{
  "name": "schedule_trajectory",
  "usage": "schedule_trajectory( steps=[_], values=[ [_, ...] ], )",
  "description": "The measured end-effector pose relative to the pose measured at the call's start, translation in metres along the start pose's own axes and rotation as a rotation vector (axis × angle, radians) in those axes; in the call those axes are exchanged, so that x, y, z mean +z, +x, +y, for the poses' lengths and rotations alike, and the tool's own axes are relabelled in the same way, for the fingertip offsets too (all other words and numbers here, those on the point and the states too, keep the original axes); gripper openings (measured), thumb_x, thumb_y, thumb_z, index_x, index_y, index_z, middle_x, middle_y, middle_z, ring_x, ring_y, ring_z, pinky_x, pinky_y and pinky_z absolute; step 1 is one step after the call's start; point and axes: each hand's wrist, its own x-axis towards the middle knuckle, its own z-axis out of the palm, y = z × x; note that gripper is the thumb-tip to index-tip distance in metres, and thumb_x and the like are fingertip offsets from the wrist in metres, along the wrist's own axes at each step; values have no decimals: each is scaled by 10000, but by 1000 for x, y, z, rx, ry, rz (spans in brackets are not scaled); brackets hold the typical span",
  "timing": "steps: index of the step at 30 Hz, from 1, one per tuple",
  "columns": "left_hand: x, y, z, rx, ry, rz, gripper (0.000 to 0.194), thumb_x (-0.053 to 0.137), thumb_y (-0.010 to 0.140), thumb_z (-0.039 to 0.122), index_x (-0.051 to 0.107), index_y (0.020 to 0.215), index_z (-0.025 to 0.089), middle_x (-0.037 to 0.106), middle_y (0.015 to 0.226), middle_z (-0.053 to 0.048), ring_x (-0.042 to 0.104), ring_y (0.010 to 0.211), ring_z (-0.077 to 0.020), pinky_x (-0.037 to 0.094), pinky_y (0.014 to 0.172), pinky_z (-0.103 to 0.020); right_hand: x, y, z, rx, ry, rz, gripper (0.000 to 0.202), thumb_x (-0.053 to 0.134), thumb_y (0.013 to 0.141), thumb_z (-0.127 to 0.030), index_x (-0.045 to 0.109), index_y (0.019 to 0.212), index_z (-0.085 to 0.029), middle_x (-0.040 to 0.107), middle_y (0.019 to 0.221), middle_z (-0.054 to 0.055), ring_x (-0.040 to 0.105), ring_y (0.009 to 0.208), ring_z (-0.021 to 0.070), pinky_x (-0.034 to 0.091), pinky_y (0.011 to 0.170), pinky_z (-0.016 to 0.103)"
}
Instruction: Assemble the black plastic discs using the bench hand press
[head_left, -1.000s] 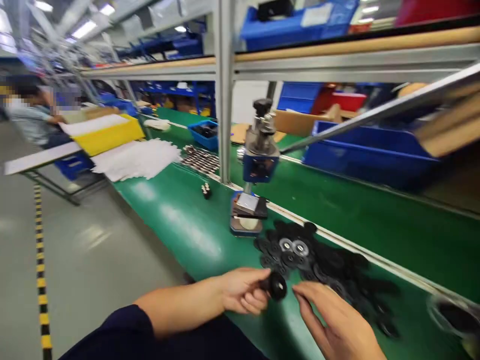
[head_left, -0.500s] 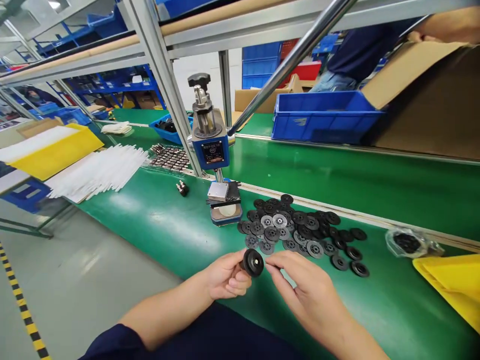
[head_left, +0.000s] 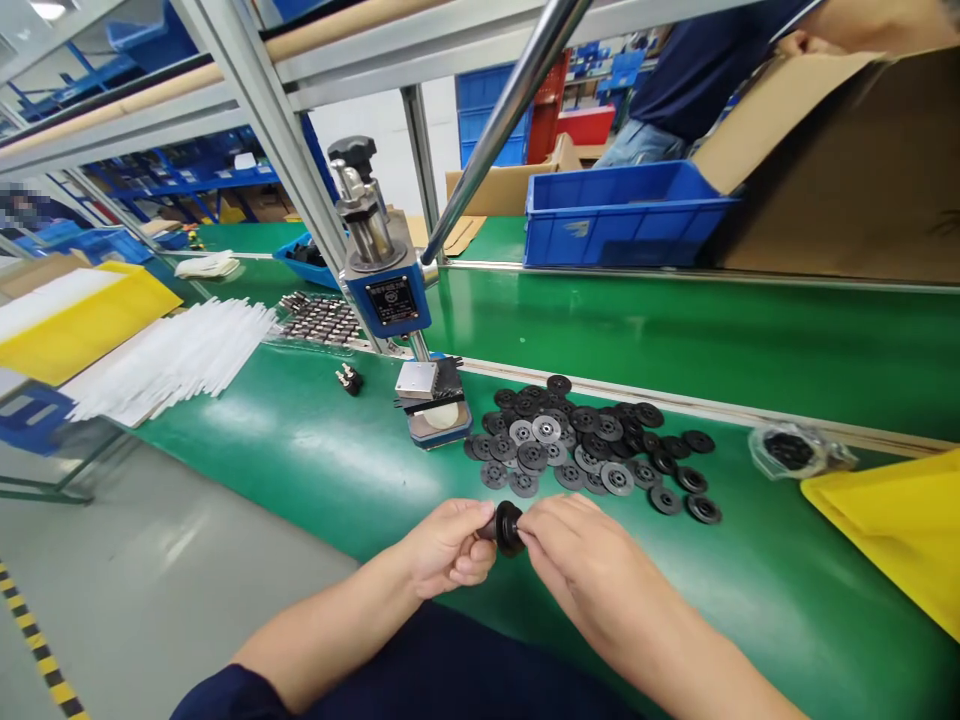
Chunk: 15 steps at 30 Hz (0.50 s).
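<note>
My left hand [head_left: 450,548] is closed around the stem of a black round part [head_left: 508,529], held above the green table's front edge. The fingertips of my right hand [head_left: 574,545] are pinched together at the disc end of that part; whatever they grip is too small to make out. Behind my hands lies a pile of black discs [head_left: 532,456], some grey-topped. A blue hand press [head_left: 386,300] stands left of the pile, with a metal block [head_left: 417,380] on its base.
Small black parts with metal tips [head_left: 349,380] lie left of the press. White sticks [head_left: 195,350] and a yellow bin [head_left: 97,320] are farther left. At the right are a plastic bag [head_left: 791,450] and yellow tray [head_left: 900,530]. A person stands behind the blue crate [head_left: 622,225].
My right fingertips have closed in on the disc end and now touch it. The black part has turned from facing the camera to side-on. The whole view has shifted slightly.
</note>
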Motion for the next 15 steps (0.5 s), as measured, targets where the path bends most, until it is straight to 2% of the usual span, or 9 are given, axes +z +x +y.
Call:
schedule_trajectory(
  steps=[6,10,15],
  values=[
    [2,3,-1,-41,-65,1,439,590,842,555,491,696,154,371,443,75,209,333,-19,83,344,-165,0,-1,0,13,112,142,148,435,958,-121,572,939,-175,594,835,37,530,753,152,408,696,296],
    [0,4,-3,-61,-57,-4,465,576,844,574,484,666,154,363,431,71,220,325,-22,84,343,-167,-2,-2,3,45,141,115,164,430,960,-136,584,936,-189,589,819,32,535,743,153,420,676,286],
    [2,5,-5,-42,-41,26,434,586,839,567,523,740,149,380,443,75,209,332,-24,85,340,-167,-4,-3,5,13,91,64,190,415,962,-128,588,906,-184,574,781,27,525,711,151,402,680,295]
  ],
)
